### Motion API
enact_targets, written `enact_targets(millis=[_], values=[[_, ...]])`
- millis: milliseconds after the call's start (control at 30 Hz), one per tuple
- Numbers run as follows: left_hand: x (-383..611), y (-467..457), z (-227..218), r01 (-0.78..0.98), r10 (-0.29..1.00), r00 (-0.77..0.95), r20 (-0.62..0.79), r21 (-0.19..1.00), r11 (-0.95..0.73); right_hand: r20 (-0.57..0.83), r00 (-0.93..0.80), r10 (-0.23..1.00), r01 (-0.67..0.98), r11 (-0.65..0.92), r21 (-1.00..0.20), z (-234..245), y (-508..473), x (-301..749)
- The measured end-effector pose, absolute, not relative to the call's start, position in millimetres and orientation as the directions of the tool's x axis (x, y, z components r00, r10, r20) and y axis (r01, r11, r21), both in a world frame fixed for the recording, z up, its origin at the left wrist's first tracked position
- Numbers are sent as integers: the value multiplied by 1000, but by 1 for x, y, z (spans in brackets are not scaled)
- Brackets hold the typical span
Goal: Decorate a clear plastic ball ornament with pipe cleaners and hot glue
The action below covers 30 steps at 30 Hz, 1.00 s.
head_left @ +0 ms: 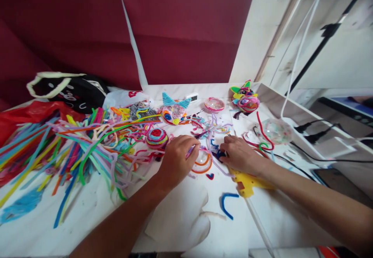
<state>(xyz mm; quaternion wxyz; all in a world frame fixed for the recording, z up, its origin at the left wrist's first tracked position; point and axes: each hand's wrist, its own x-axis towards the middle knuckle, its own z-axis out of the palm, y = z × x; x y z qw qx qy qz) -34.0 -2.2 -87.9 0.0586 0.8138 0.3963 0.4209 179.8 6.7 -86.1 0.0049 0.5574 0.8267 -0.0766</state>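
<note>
- Near the middle of the white table, the left hand curls narrow, pinching a lilac pipe cleaner.
- The right hand pinches a dark blue piece, resting over a yellow glue gun.
- Toward the left edge lies a pile of coloured pipe cleaners.

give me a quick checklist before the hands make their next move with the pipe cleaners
1. Left hand pinching a lilac pipe cleaner: ok.
2. Right hand touching a dark blue piece: ok; whether gripped, cannot tell.
3. Yellow glue gun clear of the right wrist: not ok, it lies under it.
4. Loose pipe cleaner pile within reach on the left: ok.
5. Glue gun hot: cannot tell.
</note>
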Motion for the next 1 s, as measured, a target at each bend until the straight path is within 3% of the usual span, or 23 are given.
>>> enact_targets(millis=[133, 300, 367, 467, 600, 833, 1000], values=[[-32, -5, -89, 568, 679, 349, 646, 430, -701, -85, -379, 921, 905, 351, -240, -84, 11, 184], [-25, -15, -81, 447, 832, 316, 457, 702, -555, -90, -386, 918, 811, 290, -509, -74, 0, 194], [-21, -19, -78, 391, 891, 309, 333, 809, -439, -117, -405, 907, 686, 216, -695, -68, -8, 192], [-16, -23, -75, 283, 922, 319, 220, 906, -314, -168, -399, 901, 369, -10, -929, -60, -20, 184], [-15, -25, -71, 180, 929, 322, 184, 951, -251, -176, -366, 914, 213, -101, -972, -53, -29, 175], [-15, -27, -56, 343, 918, 311, 246, 872, -349, 40, -344, 938, 172, 104, -980, -45, -33, 177], [-15, -27, -56, 238, 922, 354, 156, 939, -250, 72, -327, 942, 201, 144, -969, -44, -29, 178]])
